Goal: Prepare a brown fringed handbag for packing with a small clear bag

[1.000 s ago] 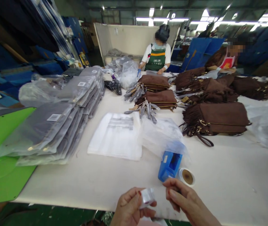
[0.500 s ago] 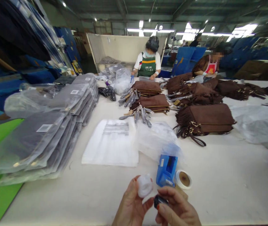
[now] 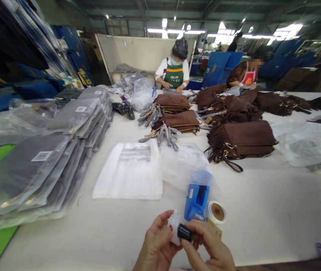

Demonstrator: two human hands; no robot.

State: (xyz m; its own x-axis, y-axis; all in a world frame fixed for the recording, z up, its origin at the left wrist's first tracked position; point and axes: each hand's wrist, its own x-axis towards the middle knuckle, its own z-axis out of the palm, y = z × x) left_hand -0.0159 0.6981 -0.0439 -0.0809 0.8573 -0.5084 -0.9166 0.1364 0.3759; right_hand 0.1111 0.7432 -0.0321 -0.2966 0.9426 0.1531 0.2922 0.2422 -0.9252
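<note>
Near the front edge of the table, my left hand [image 3: 155, 242] wraps its fingers round a small translucent white bottle [image 3: 174, 223]. From the other side, my right hand [image 3: 209, 244] pinches a black cap [image 3: 184, 232] between thumb and fingers. The cap meets the bottle's end; whether it is screwed on I cannot tell. Just beyond my hands lie a blue tape dispenser [image 3: 196, 201] and a roll of tape [image 3: 217, 212]. A piece of brown card [image 3: 214, 229] shows partly behind my right hand.
Grey bagged items with barcode labels [image 3: 33, 165] are stacked at left. White printed bags [image 3: 129, 177] lie mid-table, with clear plastic [image 3: 185, 165] beside them. Brown fringed bags [image 3: 242, 139] are piled further back. Two co-workers, one in a green apron [image 3: 174, 77], work across the table.
My right hand has brought the black cap against the bottle, where the two were apart before. The bottle has turned in my left hand. The view has shifted slightly.
</note>
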